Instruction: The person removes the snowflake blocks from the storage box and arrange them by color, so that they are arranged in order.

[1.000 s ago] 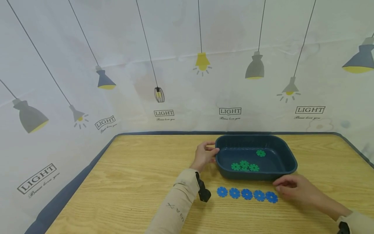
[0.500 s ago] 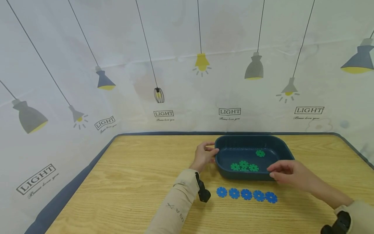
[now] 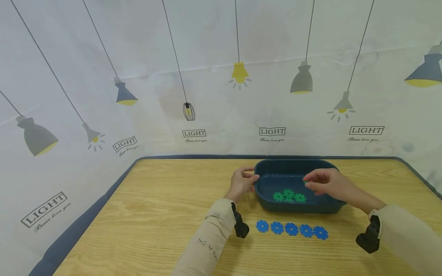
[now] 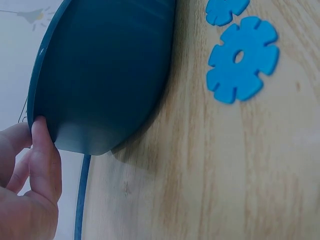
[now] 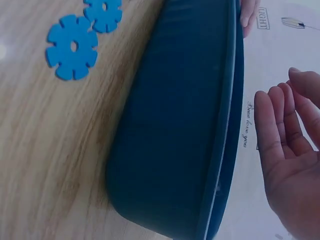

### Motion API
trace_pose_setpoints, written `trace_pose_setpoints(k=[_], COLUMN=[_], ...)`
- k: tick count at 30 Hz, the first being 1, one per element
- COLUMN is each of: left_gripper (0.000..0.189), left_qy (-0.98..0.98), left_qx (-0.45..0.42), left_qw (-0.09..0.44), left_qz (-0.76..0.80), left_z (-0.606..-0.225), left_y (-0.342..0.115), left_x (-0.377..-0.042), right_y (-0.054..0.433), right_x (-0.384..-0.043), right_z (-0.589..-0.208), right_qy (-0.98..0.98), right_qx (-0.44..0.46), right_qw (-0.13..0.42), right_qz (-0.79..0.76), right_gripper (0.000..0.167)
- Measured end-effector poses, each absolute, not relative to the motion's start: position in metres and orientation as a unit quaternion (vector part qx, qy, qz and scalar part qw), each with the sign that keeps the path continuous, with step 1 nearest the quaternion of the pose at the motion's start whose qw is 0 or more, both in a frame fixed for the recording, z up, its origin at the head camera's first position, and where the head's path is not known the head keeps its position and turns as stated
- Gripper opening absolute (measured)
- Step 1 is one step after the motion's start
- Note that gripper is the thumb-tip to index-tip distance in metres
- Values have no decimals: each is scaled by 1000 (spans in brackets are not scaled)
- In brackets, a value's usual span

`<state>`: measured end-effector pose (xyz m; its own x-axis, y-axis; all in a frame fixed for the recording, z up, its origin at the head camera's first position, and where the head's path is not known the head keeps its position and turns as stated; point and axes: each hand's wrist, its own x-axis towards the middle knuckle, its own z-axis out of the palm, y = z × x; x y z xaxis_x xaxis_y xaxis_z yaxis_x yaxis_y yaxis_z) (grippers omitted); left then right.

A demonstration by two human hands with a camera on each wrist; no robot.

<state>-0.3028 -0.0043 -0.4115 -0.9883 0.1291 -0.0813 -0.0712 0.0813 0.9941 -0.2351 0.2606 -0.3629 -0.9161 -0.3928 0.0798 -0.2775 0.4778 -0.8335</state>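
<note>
My left hand [image 3: 241,184] grips the left end of a dark blue plastic basin [image 3: 293,207], thumb at the rim. In the left wrist view its fingers [image 4: 45,165] meet the basin's outer wall at the rim. My right hand [image 3: 329,186] is over the right part of the basin, thumb and fingertips close together. The right wrist view shows nothing between its relaxed fingers [image 5: 270,130]. Just beneath those fingertips lies a green notched disc, mostly hidden. Several more green notched discs [image 3: 288,194] overlap on the basin floor toward the front left.
Several blue notched discs [image 3: 291,229] lie in a row on the wooden table [image 3: 155,214] in front of the basin. A white wall cloth [image 3: 221,115] printed with lamps stands behind the table. Both wrists carry black camera mounts.
My right hand has risen from the table near the basin's front right corner, crossed the front rim and moved left over the lone green disc. My left hand has stayed at the rim.
</note>
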Motion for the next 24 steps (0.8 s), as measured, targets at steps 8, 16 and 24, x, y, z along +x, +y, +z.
trace_pose_setpoints(k=[8, 16, 24], left_gripper=[32, 32, 33], left_qy=[733, 729, 727], left_qx=[18, 21, 20], left_qw=[71, 75, 81], left_qz=[677, 680, 681], left_z=[-412, -412, -412], left_y=[-3, -4, -4], left_x=[-304, -304, -304], right_y=[257, 260, 261], right_x=[-259, -280, -285], right_z=[-372, -394, -408], right_qy=[867, 877, 882], right_qx=[-188, -176, -185], right_qw=[94, 131, 157], right_qz=[-452, -428, -404], right_gripper=[36, 38, 40])
